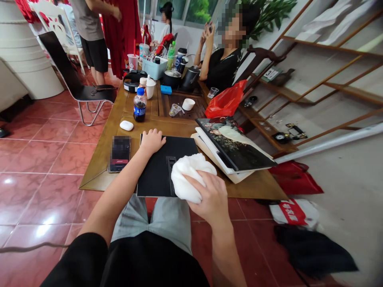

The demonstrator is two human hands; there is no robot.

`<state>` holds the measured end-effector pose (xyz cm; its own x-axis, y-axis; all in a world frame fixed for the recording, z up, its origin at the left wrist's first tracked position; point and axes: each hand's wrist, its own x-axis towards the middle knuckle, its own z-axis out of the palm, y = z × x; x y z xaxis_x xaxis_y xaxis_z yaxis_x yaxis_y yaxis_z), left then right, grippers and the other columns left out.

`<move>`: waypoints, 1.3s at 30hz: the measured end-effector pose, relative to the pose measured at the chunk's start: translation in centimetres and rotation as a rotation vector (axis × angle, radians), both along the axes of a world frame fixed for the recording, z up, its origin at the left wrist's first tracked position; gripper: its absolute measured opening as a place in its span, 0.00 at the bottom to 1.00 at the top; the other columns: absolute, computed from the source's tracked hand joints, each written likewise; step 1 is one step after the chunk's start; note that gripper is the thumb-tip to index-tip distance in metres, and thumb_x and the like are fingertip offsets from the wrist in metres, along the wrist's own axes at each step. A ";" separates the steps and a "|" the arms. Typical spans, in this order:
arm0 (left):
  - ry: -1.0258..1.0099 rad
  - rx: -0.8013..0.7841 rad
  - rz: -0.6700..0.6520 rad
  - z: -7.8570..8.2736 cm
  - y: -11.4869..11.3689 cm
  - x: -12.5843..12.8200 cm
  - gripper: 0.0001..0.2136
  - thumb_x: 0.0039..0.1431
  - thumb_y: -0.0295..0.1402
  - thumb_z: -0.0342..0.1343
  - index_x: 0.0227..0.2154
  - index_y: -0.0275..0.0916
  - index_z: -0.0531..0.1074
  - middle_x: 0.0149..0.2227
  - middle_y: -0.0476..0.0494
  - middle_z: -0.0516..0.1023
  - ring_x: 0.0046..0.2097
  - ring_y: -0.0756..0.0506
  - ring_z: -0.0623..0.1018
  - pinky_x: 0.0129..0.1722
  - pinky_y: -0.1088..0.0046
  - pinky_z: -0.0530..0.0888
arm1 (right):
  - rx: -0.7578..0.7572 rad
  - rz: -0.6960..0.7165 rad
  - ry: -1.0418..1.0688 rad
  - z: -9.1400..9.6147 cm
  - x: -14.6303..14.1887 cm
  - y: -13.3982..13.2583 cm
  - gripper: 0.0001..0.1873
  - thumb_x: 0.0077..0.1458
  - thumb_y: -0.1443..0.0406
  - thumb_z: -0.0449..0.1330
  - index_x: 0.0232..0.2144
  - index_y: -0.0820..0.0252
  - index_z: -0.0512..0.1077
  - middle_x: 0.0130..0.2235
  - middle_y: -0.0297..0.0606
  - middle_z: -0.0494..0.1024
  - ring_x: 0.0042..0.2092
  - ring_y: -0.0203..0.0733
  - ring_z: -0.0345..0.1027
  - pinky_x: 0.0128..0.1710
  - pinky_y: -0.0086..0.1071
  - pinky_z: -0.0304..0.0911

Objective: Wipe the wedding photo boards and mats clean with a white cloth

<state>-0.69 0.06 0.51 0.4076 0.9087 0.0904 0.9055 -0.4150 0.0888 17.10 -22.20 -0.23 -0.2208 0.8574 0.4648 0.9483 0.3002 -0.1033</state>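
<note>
A flat black board (158, 167) with a stand strip on it lies at the near edge of a low wooden table (104, 159). My left hand (152, 141) rests on its far left corner, fingers curled over the edge. A crumpled white cloth (187, 175) sits on the board's right side, and my right hand (209, 195) is closed on it from the near side.
A phone (120, 153) and a white earbud case (127, 125) lie left of the board. A stack of photo frames (236, 149) is on the right. A cola bottle (139, 105), cups and a tea set stand farther back. A seated person (223, 59) is beyond, others behind.
</note>
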 end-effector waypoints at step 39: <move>0.023 -0.002 0.007 0.1 -0.1 0.0 0.20 0.75 0.41 0.42 0.54 0.34 0.73 0.56 0.30 0.76 0.59 0.34 0.73 0.56 0.54 0.67 | 0.013 -0.041 0.203 -0.8 -1.9 5.5 0.26 0.55 0.63 0.58 0.57 0.53 0.76 0.57 0.46 0.76 0.55 0.57 0.71 0.54 0.47 0.62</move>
<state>-0.65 -0.09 0.63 0.4030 0.9118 0.0796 0.9102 -0.4083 0.0689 15.17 -16.74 -1.03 -0.0862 0.8577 0.5069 0.9200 0.2638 -0.2899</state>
